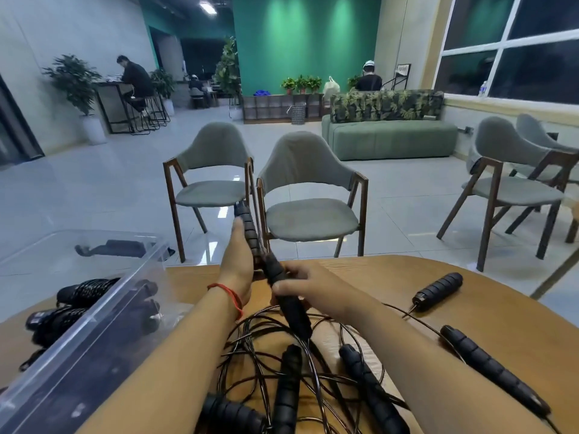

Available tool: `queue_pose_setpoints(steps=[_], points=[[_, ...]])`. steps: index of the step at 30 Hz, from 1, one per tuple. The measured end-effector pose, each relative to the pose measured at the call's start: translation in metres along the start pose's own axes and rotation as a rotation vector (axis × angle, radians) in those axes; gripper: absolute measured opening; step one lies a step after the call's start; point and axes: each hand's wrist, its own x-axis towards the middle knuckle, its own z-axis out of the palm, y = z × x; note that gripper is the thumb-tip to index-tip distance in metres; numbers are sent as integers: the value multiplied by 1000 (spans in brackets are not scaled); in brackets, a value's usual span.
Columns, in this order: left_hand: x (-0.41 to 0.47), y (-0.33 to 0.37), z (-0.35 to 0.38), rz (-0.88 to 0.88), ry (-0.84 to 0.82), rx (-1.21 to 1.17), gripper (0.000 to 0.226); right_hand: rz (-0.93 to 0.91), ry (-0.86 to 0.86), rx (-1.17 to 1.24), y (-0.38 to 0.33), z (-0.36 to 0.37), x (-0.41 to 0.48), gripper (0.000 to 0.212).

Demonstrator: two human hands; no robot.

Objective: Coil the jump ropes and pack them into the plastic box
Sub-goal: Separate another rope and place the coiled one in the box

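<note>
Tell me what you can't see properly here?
Head view:
- Rope tangle: the forearms cover parts, so which cord joins which handle is unclear.
- Plastic box: its cloudy wall blurs the coiled ropes inside; the frame's corner cuts off its near end.
- Left grip: its fingers hide behind the ridged handle.
- Right grip: covers part of the smooth handle.

grey chairs (308, 195), green sofa (391, 139), potted plants (75, 79)

The plastic box (94, 311) sits left on the table (391, 277), jump ropes (282, 364) tangled right of it, chairs (308, 195) behind.
</note>
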Motion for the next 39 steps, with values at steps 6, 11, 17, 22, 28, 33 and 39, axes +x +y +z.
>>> queue_pose_setpoints(steps=[6,11,17,22,28,33,39], points=[[-11,-35,-11,72,-132,124,57,0,286,442,16,9,13,31],[-18,-61,-15,82,-331,227,56,-8,332,754,39,20,15,33],[-27,-69,-16,127,-440,434,47,70,294,745,48,12,16,42],[-19,-72,-26,-39,-438,328,74,-19,579,872,54,0,22,45],[-18,-73,-22,42,-533,391,53,-80,651,930,57,-3,23,50],[-16,-74,-25,98,-553,343,39,-118,690,884,57,-3,24,57],[-21,-74,-21,122,-513,374,33,-158,714,910,53,1,22,60]])
